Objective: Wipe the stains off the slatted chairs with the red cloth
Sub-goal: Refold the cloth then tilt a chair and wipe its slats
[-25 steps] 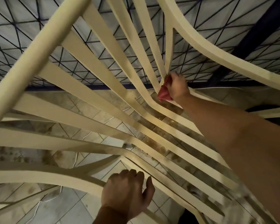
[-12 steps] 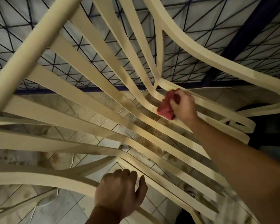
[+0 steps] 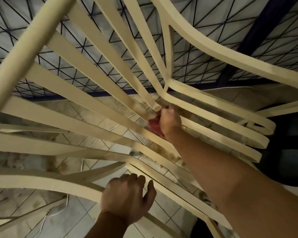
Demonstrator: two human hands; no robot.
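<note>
- Cream plastic slatted chair (image 3: 33,42): fills most of the view. Its long slats fan out from the upper left and converge near centre right. A curved arm loops round at the right edge.
- Dark blue metal-framed wire mesh panel (image 3: 258,31): stands behind the chair and shows through the slat gaps across the top half.
- Pale tiled floor (image 3: 72,220): seen through the lower gaps, blotched brown in places.
- Right hand (image 3: 170,121): the bare forearm reaches in from the lower right. The fingers are closed around the cloth, at the point where the back slats bend into the seat.
- Left hand (image 3: 126,200): at bottom centre, fingers curled over a curved rail of the chair frame, gripping it. The thumb sticks out to the right.
- Red cloth (image 3: 155,126): bunched and showing at the left side of the right hand. It appears pressed against a seat slat, but blur there leaves the contact uncertain.
- Brown stains (image 3: 162,150): speckled on the seat slats just below the cloth, beside the right forearm.
- Thin white cable (image 3: 82,164): lies on the floor tiles, visible between the slats.
</note>
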